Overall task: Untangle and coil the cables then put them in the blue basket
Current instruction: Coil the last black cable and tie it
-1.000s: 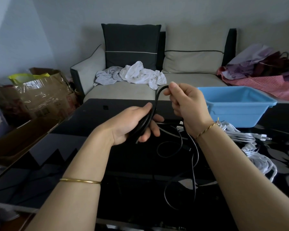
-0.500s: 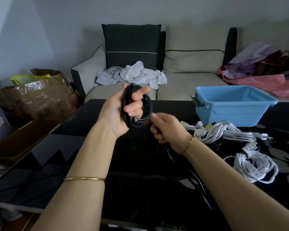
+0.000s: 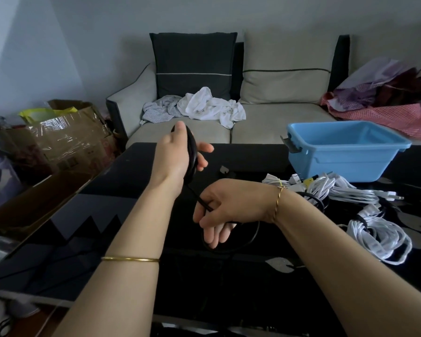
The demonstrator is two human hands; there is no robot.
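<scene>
My left hand holds a coil of black cable upright above the black table, thumb on top and fingers round its far side. A loose strand runs down from the coil to my right hand, which grips it between thumb and fingers just above the tabletop. The strand loops on past my right palm and lies on the table. The blue basket stands at the back right of the table, with nothing visible inside. White cables lie tangled and partly bundled in front of it.
The glossy black table reaches from the sofa to my body. A small black plug lies near its middle. Cardboard boxes stand on the left, and clothes are piled on the sofa.
My left hand has turned the coil edge-on and moved it slightly right. My right hand has dropped lower and toward me, drawing the loose strand down from the coil.
</scene>
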